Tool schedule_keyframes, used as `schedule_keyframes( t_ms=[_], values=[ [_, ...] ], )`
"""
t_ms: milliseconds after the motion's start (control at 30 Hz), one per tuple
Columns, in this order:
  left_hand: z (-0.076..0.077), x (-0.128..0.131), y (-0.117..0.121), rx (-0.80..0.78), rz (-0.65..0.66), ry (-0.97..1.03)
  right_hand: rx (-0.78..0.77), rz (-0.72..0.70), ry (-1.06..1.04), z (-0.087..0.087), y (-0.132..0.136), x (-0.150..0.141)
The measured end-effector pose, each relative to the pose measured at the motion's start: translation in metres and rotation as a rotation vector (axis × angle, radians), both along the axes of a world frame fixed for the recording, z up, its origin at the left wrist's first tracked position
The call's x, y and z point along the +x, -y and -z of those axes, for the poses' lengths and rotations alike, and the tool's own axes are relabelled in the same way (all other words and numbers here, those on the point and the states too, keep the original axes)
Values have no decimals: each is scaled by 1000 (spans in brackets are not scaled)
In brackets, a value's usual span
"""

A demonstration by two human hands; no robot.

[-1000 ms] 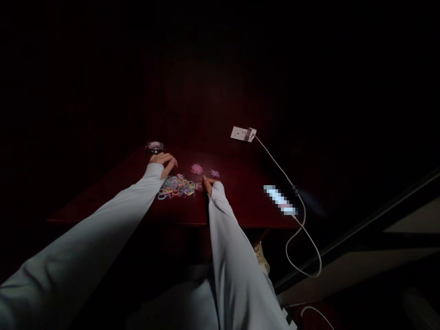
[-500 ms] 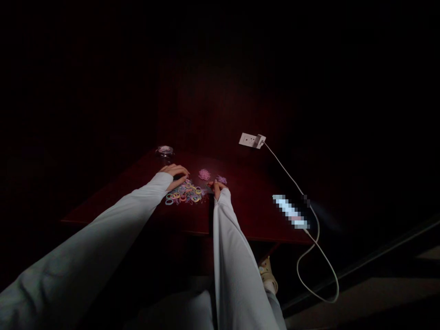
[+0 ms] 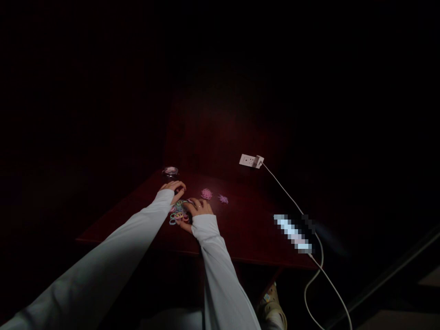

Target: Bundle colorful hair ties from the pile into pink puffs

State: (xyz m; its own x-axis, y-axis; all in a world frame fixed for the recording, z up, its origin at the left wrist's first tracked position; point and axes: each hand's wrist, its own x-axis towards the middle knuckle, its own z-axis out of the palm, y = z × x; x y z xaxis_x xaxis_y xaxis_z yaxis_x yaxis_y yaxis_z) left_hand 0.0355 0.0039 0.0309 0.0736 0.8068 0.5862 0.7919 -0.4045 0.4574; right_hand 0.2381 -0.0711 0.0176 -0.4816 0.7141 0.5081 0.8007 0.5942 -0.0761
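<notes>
A pile of multicoloured elastic hair ties point(image 3: 178, 215) lies on the dark red table, partly covered by my hands. My left hand point(image 3: 174, 188) curves over the far left side of the pile, thumb apart from the fingers, with no tie visible in it. Over the right side, my right hand point(image 3: 198, 208) is spread with thumb and fingers apart, touching or just above the ties. Beyond it sits a small heap of pink hair ties point(image 3: 206, 194), and to the right of that a smaller heap of purple hair ties point(image 3: 223, 199).
A clear round container point(image 3: 170, 173) stands at the table's back left. A lit, pixelated device point(image 3: 292, 233) lies at the right on a white cable point(image 3: 287, 192), which runs to a wall socket point(image 3: 251, 161). A shoe point(image 3: 272, 302) shows below the table edge point(image 3: 240, 260).
My right hand has moved left from beside the purple heap onto the multicoloured pile, and its fingers have spread. My left hand stays near the pile. The whole view has shifted, with things lower.
</notes>
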Motion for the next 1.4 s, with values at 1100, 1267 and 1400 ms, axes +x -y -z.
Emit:
schedule_keyframes(
  t_ms=[1100, 1267, 1400],
  values=[
    [1, -13, 7, 265, 63, -93, -147, 463, -968, -3, -88, 68],
    [2, -15, 1, 166, 22, -6, -163, 443, -1113, 0, -88, 65],
    [-1, -30, -9, 83, -124, 313, -303, 217, -1122, 0, -87, 77]
  ],
)
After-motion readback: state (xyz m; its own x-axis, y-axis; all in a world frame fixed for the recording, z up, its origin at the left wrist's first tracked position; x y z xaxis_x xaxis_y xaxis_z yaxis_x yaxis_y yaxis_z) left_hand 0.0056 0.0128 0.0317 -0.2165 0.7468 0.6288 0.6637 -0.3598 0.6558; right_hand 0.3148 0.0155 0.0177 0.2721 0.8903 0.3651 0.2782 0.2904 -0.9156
